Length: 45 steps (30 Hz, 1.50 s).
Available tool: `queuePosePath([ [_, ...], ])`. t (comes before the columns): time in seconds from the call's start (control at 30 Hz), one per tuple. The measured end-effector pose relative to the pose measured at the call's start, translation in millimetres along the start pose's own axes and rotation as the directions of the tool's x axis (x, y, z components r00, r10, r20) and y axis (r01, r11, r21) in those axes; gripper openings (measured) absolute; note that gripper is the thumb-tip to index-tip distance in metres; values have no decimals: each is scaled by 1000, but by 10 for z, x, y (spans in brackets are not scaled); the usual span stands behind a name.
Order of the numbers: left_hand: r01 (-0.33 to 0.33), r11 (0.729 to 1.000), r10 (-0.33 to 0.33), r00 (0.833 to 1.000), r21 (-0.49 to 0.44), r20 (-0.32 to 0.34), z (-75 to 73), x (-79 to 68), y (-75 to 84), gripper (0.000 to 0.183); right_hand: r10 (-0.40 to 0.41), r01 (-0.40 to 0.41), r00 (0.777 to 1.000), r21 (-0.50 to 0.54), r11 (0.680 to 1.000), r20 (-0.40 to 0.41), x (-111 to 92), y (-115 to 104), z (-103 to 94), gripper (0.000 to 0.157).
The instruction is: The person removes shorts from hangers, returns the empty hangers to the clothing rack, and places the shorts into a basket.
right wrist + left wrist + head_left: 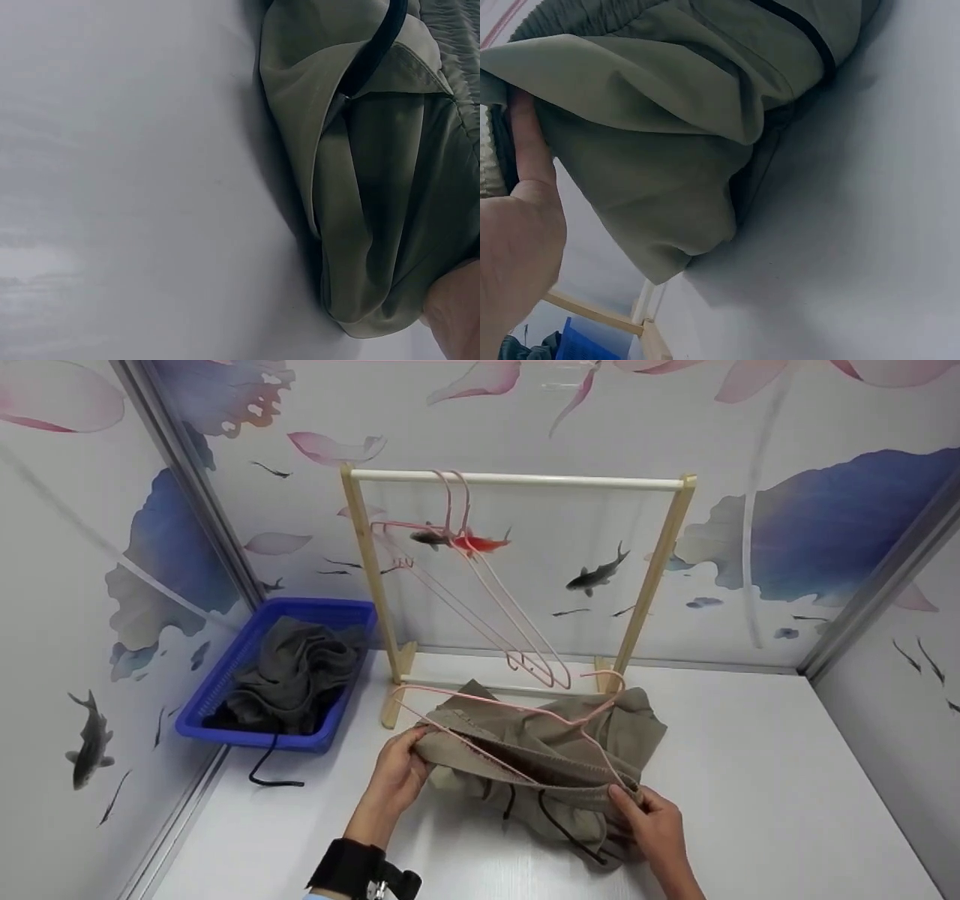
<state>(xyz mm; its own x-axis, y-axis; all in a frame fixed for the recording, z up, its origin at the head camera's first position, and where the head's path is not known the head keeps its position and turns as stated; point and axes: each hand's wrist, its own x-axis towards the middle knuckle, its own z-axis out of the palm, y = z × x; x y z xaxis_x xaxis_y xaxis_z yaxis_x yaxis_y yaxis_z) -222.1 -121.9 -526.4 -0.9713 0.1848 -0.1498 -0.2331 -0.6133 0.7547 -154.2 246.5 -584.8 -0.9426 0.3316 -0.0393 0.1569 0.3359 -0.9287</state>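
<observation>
Olive-grey drawstring shorts (pixel 525 757) are held up by the waistband over the white table, the waist opening gaping. My left hand (pixel 400 771) grips the left end of the waistband, and my right hand (pixel 654 823) pinches its right end. A pink wire hanger (pixel 517 706) stands partly inside the waist, its hook above the cloth and its lower part hidden within. Black drawcords (pixel 559 821) hang down the front. In the left wrist view, fingers of the left hand (pixel 525 202) go under the fabric; the right wrist view shows little of the right hand (pixel 456 307).
Behind the shorts stands a wooden rack with a white rail (pixel 517 478), from which pink hangers (pixel 502 600) hang. To the left, a blue basket (pixel 337 720) holds crumpled dark clothing (pixel 292 675), a black cord trailing over its rim. Printed wall panels enclose the white table (pixel 787 780).
</observation>
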Motion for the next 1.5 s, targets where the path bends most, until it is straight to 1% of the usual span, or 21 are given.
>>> queuePosePath([
  [0.07, -3, 1000, 2, 999, 31, 44, -9, -10, 5, 45, -2, 2, 1000, -8, 1000, 5, 3, -10, -21, 43],
  [0.17, -8, 988, -3, 998, 155, 70, -17, -7, 34, 45, -43, 43, 999, -45, 998, 5, 17, -17, -47, 42],
  [0.23, -13, 960, 0, 999, 278, 47, -18, 0, 61, 43, -74, 74, 997, -68, 995, 3, 25, -24, -56, 41],
  [0.33, -16, 884, 35, 999, 467, -33, 0, 11, 102, 33, -110, 110, 994, -85, 990, 0, 22, -45, -57, 41],
  [0.37, -20, 843, 64, 996, 537, -63, 10, 12, 112, 28, -118, 118, 993, -87, 989, 0, 20, -53, -55, 41],
  [0.43, -33, 741, 150, 982, 671, -118, 36, 11, 122, 19, -142, 142, 990, -87, 986, 1, 11, -76, -46, 41],
  [0.5, -56, 608, 269, 953, 792, -138, 64, 11, 121, 12, -181, 181, 983, -87, 980, 5, 3, -99, -37, 41],
  [0.57, -77, 483, 380, 916, 872, -129, 85, 5, 118, 11, -250, 250, 968, -89, 964, 13, -5, -140, -25, 32],
  [0.63, -101, 410, 455, 884, 907, -107, 98, -2, 115, 15, -328, 330, 944, -81, 941, 29, -7, -192, -17, 14],
  [0.67, -115, 386, 482, 871, 915, -94, 99, -5, 113, 16, -368, 370, 929, -74, 926, 38, -6, -219, -13, 7],
  [0.7, -124, 374, 498, 863, 919, -86, 101, -10, 111, 16, -407, 409, 912, -66, 910, 47, -6, -248, -9, 8],
  [0.77, -142, 352, 524, 849, 925, -70, 101, -15, 103, 18, -470, 473, 881, -49, 880, 64, -5, -299, 2, 20],
  [0.83, -154, 317, 549, 834, 936, -49, 100, -17, 90, 18, -521, 524, 850, -30, 851, 76, -6, -341, 12, 18],
  [0.93, -169, 278, 564, 825, 946, -18, 101, -23, 76, 21, -583, 585, 810, -17, 811, 71, -19, -405, 20, 16],
  [0.97, -175, 268, 563, 826, 947, -7, 100, -26, 73, 21, -600, 602, 797, -10, 799, 64, -23, -424, 20, 17],
  [1.03, -183, 266, 545, 838, 946, 9, 99, -31, 72, 25, -639, 640, 768, -22, 768, 40, -26, -459, 24, 17],
  [1.17, -185, 271, 481, 876, 945, 34, 104, -41, 77, 40, -693, 693, 721, -12, 721, 3, -19, -501, 31, 22],
  [1.2, -182, 265, 471, 881, 947, 37, 107, -42, 77, 44, -702, 702, 713, -4, 713, 0, -17, -508, 32, 23],
  [1.27, -183, 232, 477, 877, 955, 52, 110, -42, 70, 48, -713, 712, 702, 22, 701, 2, -12, -514, 31, 26],
  [1.37, -197, 158, 534, 841, 968, 84, 99, -36, 47, 41, -735, 735, 678, 36, 677, -4, 6, -499, 37, 30],
  [1.5, -254, 49, 620, 766, 966, 170, 52, -19, 4, 29, -765, 766, 643, 27, 643, -19, 36, -473, 44, 32],
])
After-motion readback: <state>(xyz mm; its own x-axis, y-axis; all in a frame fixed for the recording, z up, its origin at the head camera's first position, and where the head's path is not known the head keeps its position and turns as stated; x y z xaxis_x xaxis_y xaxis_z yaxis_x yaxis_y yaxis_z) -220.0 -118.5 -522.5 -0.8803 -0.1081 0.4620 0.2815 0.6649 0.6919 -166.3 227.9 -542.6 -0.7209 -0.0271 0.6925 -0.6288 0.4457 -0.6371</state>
